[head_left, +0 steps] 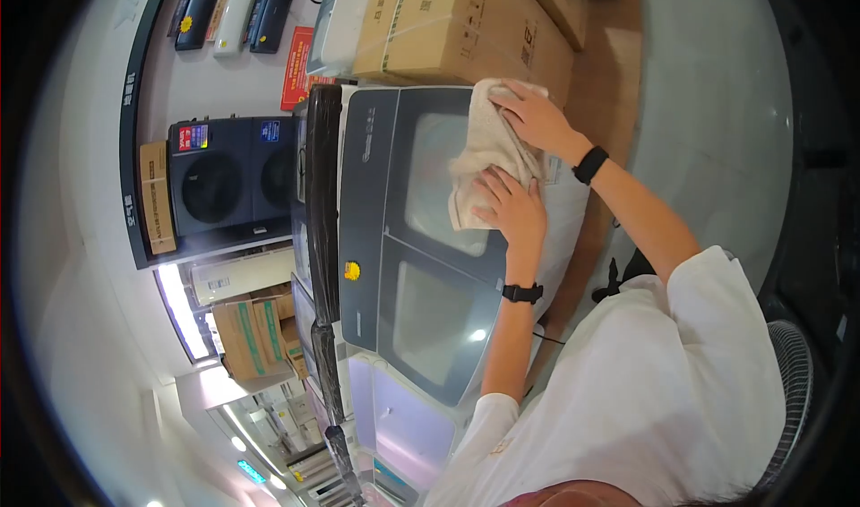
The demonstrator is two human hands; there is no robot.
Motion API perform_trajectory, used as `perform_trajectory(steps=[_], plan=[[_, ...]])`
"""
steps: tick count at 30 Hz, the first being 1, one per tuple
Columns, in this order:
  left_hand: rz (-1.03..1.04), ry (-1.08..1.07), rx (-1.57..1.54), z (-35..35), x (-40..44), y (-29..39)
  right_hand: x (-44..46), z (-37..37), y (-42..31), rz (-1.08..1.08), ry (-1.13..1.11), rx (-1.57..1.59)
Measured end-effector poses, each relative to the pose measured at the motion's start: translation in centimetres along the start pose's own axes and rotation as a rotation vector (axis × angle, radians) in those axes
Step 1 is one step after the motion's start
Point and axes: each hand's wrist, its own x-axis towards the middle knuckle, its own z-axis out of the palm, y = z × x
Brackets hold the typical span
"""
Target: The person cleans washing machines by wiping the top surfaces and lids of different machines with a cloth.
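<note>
The view is turned on its side. A beige cloth (495, 149) lies bunched over the far right lid of a grey-topped twin-tub washing machine (364, 211). My right hand (535, 120) grips the cloth near the machine's right edge, fingers bent over its folds. My left hand (513, 204) presses and holds the cloth's nearer part against the lid, with the fingers somewhat spread. Both wrists wear black bands. The second translucent lid (434, 314) is down. A yellow sticker (352, 270) marks the control panel. The cloth hides part of the right lid.
Large cardboard boxes (457, 23) stand to the right of the machine. Behind it runs a black-wrapped rail (324, 211), then a dark appliance (215, 184) on a shelf. Another pale-topped machine (408, 408) stands to the left. A fan (793, 390) is near my body.
</note>
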Motion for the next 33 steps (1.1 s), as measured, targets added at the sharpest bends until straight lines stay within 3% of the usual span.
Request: perform_trajectory(steps=[1, 4, 7, 10, 13, 16, 19, 21, 25, 29, 33], plan=[[-0.008, 0.005, 0.011, 0.3, 0.5, 0.3, 0.7, -0.3, 0.3, 0.105, -0.032, 0.148], [0.017, 0.004, 0.123, 1.0, 1.1, 0.4, 1.2, 1.6, 2.8, 0.024, 0.004, 0.24], [0.048, 0.048, 0.165, 0.4, 1.1, 0.8, 0.6, 0.5, 1.7, 0.116, -0.025, 0.282], [0.075, 0.102, 0.123, 0.2, 1.0, 0.7, 0.5, 1.4, 2.1, 0.017, 0.106, 0.358], [0.091, 0.119, 0.086, 0.0, 0.9, 0.5, -0.3, -0.3, 1.1, 0.109, 0.067, 0.411], [0.049, 0.136, 0.02, 0.0, 0.6, 1.5, -1.7, -0.5, 0.9, 0.044, 0.225, 0.441], [0.014, 0.088, -0.048, -0.5, 0.9, 2.8, -2.5, -0.5, 1.3, 0.129, 0.237, 0.514], [0.038, 0.044, -0.095, -1.2, 1.6, 4.0, -2.3, -1.5, 2.6, 0.155, 0.089, 0.611], [0.181, 0.032, -0.14, -3.0, 4.9, 9.5, -0.1, -6.7, 4.9, 0.209, -0.257, 0.562], [0.203, -0.182, -0.448, -3.4, 11.6, 17.5, 3.4, -11.6, 10.1, 0.275, -0.013, 0.581], [0.521, -0.073, -0.453, -2.6, 18.8, 28.0, 8.5, -20.5, 17.2, 0.335, 0.137, 0.638]])
